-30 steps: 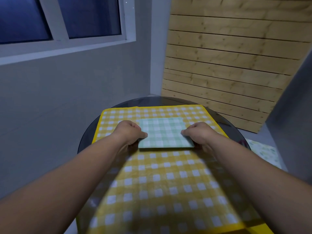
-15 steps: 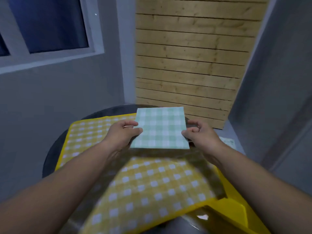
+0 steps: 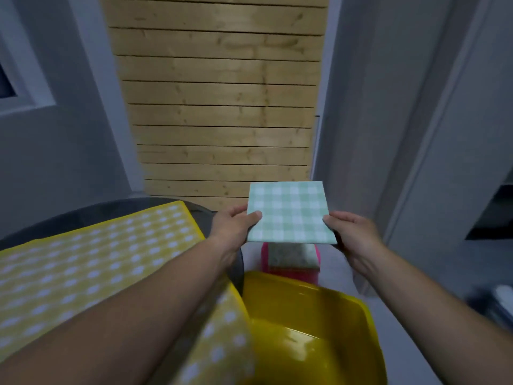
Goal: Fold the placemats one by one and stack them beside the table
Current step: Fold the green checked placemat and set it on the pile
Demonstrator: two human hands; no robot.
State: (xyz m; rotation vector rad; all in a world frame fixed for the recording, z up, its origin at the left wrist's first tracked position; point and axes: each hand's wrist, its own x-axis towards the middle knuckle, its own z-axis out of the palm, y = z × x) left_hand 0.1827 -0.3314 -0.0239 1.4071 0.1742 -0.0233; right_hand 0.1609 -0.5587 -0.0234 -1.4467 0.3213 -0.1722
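Note:
A folded green-and-white checked placemat (image 3: 288, 211) is held flat in the air, to the right of the round table. My left hand (image 3: 233, 225) pinches its left edge and my right hand (image 3: 352, 234) grips its right edge. Directly below it, on a pink stool (image 3: 291, 269), lies a folded speckled placemat (image 3: 290, 254), partly hidden by the green one. A yellow-and-white checked placemat (image 3: 91, 259) lies spread over the dark round table (image 3: 83, 215); one part hangs over the table's near right edge.
A yellow plastic tub (image 3: 311, 326) stands on the floor beside the table, in front of the stool. A wooden slat panel (image 3: 219, 101) leans against the grey wall behind. A grey cabinet or door (image 3: 433, 134) rises at the right.
Both hands lifted the folded green placemat off the yellow one and carried it to the right, past the table's edge. The view turned right, bringing the stool and tub into sight.

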